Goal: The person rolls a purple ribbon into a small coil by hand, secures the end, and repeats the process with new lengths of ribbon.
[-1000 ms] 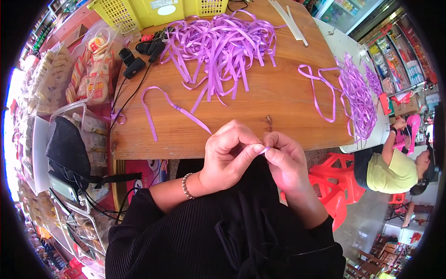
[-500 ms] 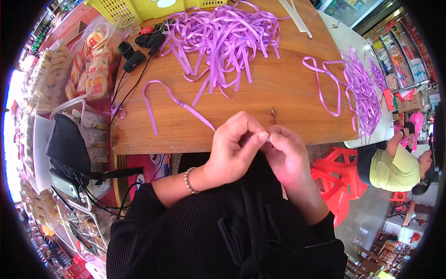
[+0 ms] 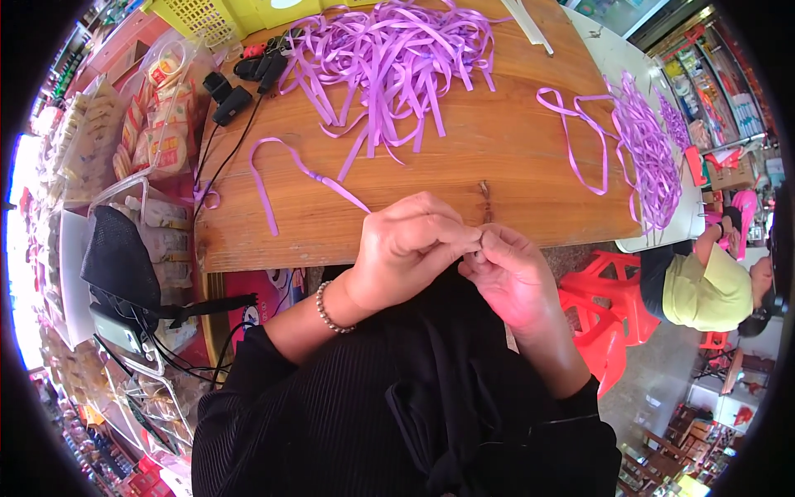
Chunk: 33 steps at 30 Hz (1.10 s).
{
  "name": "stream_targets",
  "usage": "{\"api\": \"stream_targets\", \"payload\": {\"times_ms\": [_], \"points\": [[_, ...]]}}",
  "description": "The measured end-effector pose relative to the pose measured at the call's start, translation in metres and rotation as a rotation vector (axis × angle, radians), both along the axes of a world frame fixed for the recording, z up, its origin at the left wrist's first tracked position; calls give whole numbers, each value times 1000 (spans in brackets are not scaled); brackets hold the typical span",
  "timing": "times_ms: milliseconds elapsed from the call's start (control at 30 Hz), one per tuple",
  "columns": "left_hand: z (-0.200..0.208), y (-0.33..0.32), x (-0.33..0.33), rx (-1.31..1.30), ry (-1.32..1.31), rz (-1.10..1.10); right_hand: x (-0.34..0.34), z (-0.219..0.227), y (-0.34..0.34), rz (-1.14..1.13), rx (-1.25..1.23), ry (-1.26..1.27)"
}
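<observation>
My left hand (image 3: 410,248) and my right hand (image 3: 515,269) meet fingertip to fingertip just off the table's near edge, both closed in a pinch. A narrow purple ribbon (image 3: 286,149) with a small knot lies curved on the table, and its near end runs under my left hand, which grips it. What sits between my right thumb and fingers is too small to make out. Beyond the hands a big tangled heap of purple ribbons (image 3: 397,58) covers the far middle of the wooden table (image 3: 397,182).
At the right, a bundle of purple ribbons (image 3: 650,157) hangs over a white table with one loop stretching left. Black cabled devices (image 3: 228,99) and a yellow basket (image 3: 195,16) stand far left. Bagged goods (image 3: 166,124) line the left side. Red stools (image 3: 609,298) and another person (image 3: 704,286) are at right.
My left hand has shifted slightly left and turned, its fingers now closer over the pinch. The right hand stays near the same spot. The view has moved a little.
</observation>
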<state>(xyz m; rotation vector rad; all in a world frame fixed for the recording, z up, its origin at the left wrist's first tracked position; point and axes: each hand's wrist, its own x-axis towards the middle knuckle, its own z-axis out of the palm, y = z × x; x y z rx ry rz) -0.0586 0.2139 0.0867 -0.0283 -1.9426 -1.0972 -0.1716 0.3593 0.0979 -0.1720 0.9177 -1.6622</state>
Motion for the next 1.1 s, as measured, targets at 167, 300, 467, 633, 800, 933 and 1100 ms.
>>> {"api": "stream_targets", "payload": {"times_ms": [167, 300, 467, 633, 800, 933, 1100], "points": [[14, 3, 5, 350, -244, -120, -5, -1, 4, 21, -38, 263], [17, -1, 9, 405, -405, -232, -9, -3, 6, 103, -15, 281], [18, 2, 10, 636, -509, -245, -4, -2, 6, -2, -16, 389], [15, 4, 8, 524, -548, -147, 3, 3, 2, -77, 25, 531], [14, 13, 3, 325, -420, 54, 10, 2, -2, -175, 39, 722], [7, 16, 0, 151, -219, 159, 14, -5, -1, -238, -58, 997], [-3, 14, -2, 139, -36, 111, 15, 5, -1, -238, -77, 1030]]}}
